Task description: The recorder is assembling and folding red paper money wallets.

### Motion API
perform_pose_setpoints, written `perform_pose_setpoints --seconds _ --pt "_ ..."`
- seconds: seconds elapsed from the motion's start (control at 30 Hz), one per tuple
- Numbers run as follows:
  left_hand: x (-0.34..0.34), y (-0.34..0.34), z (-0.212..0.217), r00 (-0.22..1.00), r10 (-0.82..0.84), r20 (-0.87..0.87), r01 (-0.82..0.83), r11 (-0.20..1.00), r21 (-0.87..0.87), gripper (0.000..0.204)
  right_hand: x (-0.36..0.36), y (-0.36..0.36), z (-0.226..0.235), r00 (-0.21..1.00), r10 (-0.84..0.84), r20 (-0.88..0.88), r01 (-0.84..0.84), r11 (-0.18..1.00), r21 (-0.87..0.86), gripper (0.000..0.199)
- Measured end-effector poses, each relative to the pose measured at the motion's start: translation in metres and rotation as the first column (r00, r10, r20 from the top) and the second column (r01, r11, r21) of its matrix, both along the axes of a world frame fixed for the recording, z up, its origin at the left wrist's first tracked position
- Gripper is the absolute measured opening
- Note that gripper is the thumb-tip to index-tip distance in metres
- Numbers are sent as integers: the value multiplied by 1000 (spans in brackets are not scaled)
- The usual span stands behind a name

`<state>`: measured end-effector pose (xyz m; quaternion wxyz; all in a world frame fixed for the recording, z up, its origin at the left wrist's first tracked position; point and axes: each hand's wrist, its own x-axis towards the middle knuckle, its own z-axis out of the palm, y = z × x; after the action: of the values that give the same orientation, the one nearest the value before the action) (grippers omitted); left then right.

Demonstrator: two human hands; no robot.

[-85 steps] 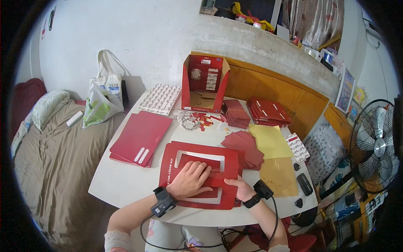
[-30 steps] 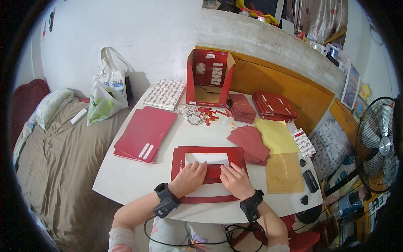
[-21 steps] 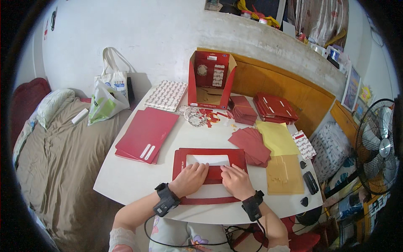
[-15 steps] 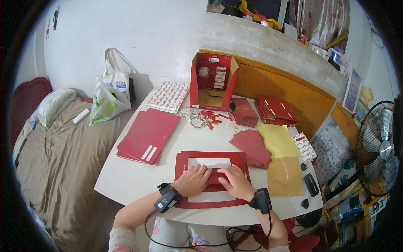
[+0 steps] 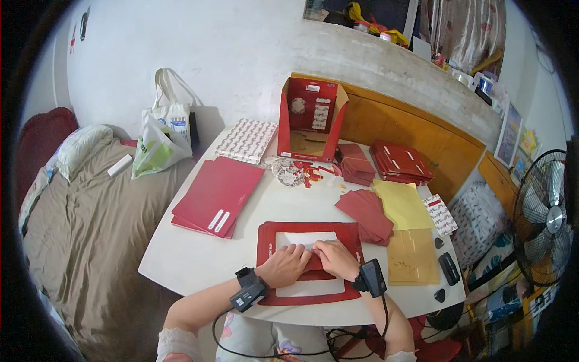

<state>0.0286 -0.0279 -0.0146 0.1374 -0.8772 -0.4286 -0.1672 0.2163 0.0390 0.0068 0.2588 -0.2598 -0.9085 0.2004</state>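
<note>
A flat red cardboard sheet (image 5: pixel 310 230) with a rectangular cut-out lies at the near edge of the white table (image 5: pixel 181 259). My left hand (image 5: pixel 284 266) and my right hand (image 5: pixel 333 258) press side by side on a folded red flap in the sheet's middle, fingers down on the card. Both wrists carry black bands with cables. White table surface shows through the cut-out above and below the hands.
A stack of red sheets (image 5: pixel 212 194) lies to the left, an upright open red box (image 5: pixel 310 119) at the back. Red pieces (image 5: pixel 366 211), yellow paper (image 5: pixel 401 205) and a brown sheet (image 5: pixel 412 256) lie right. A bed (image 5: pixel 78 223) is left, a fan (image 5: pixel 544 217) right.
The red sheet went from lying fully open to having a flap folded over. Both hands came together onto its middle and now press the fold.
</note>
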Motion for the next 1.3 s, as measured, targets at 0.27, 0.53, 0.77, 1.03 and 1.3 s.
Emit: perform_pose_setpoints --seconds 0.27,0.53,0.77,1.03,1.3 --pt "1 2 0 999 -6 34 7 999 -45 29 1 -2 -3 997 -27 -78 27 1000 7 9" --pt "-4 4 13 956 -51 288 96 985 -145 24 -4 -4 -4 1000 -8 -29 14 977 211 13" --pt "-4 18 8 882 80 464 54 962 -269 10 -5 -5 -7 996 -54 -72 65 985 157 12" --pt "-4 18 10 947 83 310 -21 980 -199 9 -3 -8 -5 978 -188 89 175 975 134 10" --pt "-34 19 15 989 28 144 10 966 -258 8 16 2 -3 991 -89 101 71 982 173 8"
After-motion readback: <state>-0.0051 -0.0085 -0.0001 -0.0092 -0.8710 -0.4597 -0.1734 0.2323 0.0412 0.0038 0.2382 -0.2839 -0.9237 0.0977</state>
